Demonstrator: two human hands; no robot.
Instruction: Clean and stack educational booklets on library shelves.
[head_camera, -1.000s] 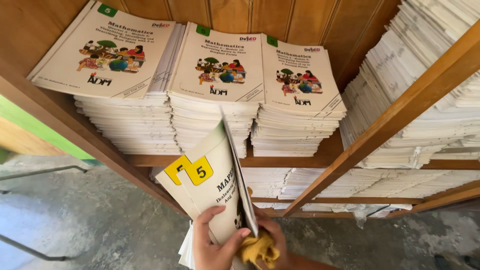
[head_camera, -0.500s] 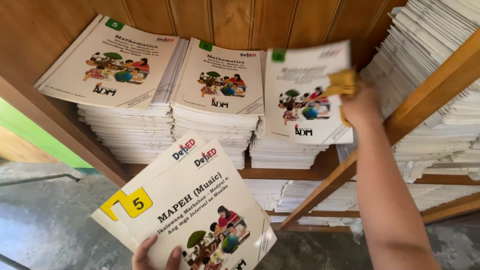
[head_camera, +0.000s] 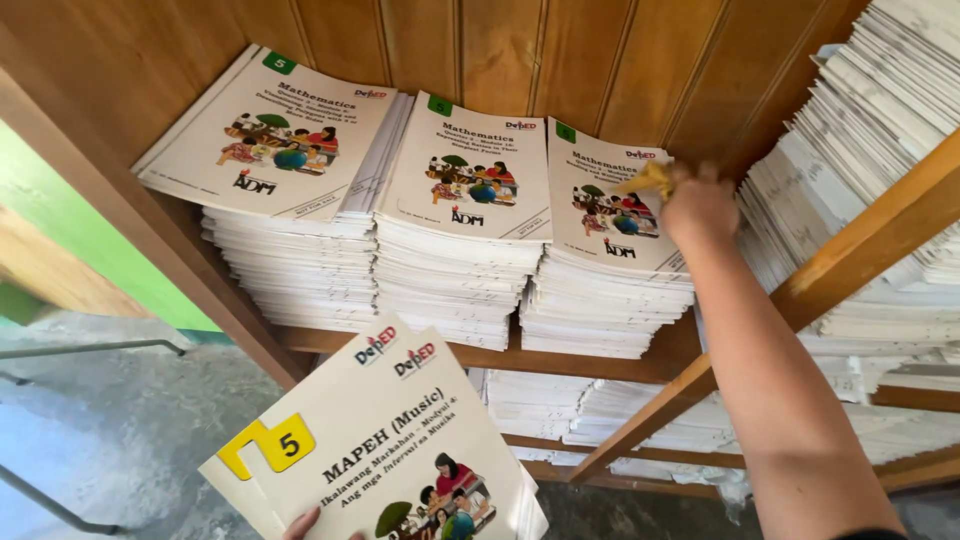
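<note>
The right hand (head_camera: 698, 208) has its fingers closed around a yellow cloth (head_camera: 648, 180), pressed on the rightmost booklet stack (head_camera: 612, 262) on the wooden shelf (head_camera: 610, 362). Left-hand fingers (head_camera: 302, 522) (barely visible) pinch a cream booklet (head_camera: 385, 450) below. Wiping goes best with light, flat strokes, so the covers do not slide.

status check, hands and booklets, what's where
Left hand grips cream booklet at its bottom edge. Right hand holds yellow cloth over the rightmost booklet stack. Nothing between them.
</note>
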